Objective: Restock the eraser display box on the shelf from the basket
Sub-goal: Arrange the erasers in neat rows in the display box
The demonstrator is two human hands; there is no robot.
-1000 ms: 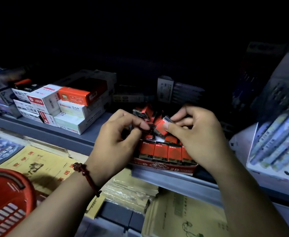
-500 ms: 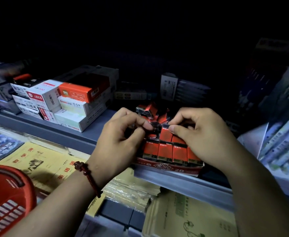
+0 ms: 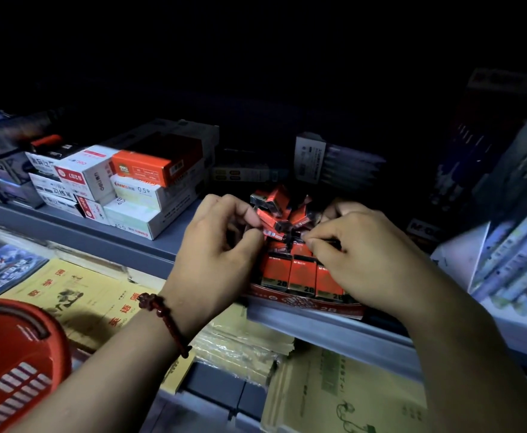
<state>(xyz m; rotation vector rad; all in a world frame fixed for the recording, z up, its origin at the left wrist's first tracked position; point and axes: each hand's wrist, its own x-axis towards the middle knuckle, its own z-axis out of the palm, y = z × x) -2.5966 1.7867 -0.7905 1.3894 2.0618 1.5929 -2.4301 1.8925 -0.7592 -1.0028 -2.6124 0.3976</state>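
- Two hands are at work over one eraser display box (image 3: 306,305), which sits at the front edge of the grey shelf (image 3: 324,328).
- The left hand (image 3: 215,260), with a red bead bracelet (image 3: 162,317) on its wrist, has thumb and forefinger closed on one end of a small red-wrapped eraser (image 3: 273,235).
- The right hand (image 3: 371,260) pinches the other, darker end with thumb and forefinger; its remaining fingers are curled.
- That eraser is above the box's middle, lying roughly level with its long axis running left to right between the two hands.
- Three front-row erasers (image 3: 302,273) stand upright in the box, side by side, "2B" labels facing out; the right hand covers whatever is beyond them.
- Behind them a heap of loose erasers (image 3: 274,203) lies tilted every which way; I cannot count them.
- One red basket (image 3: 15,364) is at the lower left; its contents are not visible.
- Left of the display box, a stack of white boxes (image 3: 137,210) is topped by one orange box (image 3: 153,167).
- Yellow exercise books (image 3: 78,292) lie on the level below.
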